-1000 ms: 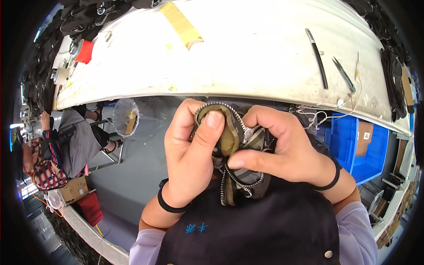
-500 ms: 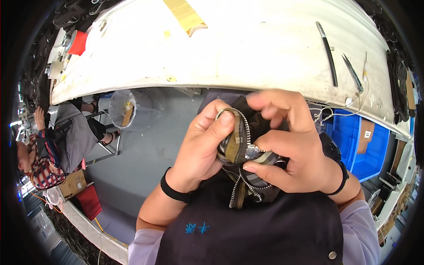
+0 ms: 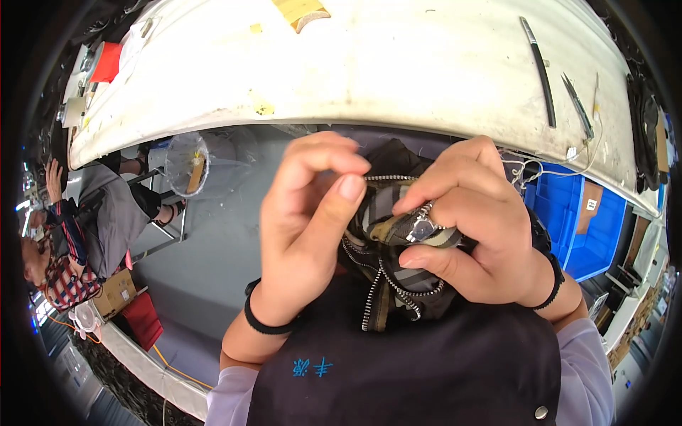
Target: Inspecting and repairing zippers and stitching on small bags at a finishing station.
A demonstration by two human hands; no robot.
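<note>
Over my lap lies a bunched dark cloth piece with a patterned grey and olive lining and a metal zipper (image 3: 376,295); its teeth run in several curves. My right hand (image 3: 476,220) pinches a folded length of the zipper tape, and a shiny metal slider (image 3: 420,228) shows between its thumb and fingers. Close to the left side of the cloth is my left hand (image 3: 305,220), fingers loosely curled and a gap between thumb and index finger. It appears to hold nothing. The rest of the cloth is hidden behind my hands.
Ahead is a white-covered table (image 3: 398,85) with a black-handled tool (image 3: 541,71), tweezers (image 3: 579,106) and a yellow strip (image 3: 302,13). Blue crates (image 3: 593,241) stand at right. Leftward are a clear-lined bin (image 3: 186,163) and a seated person (image 3: 106,220).
My left hand has let go of the zipper tape and moved left. My right hand's fingers have closed down over the tape by the slider, folding it.
</note>
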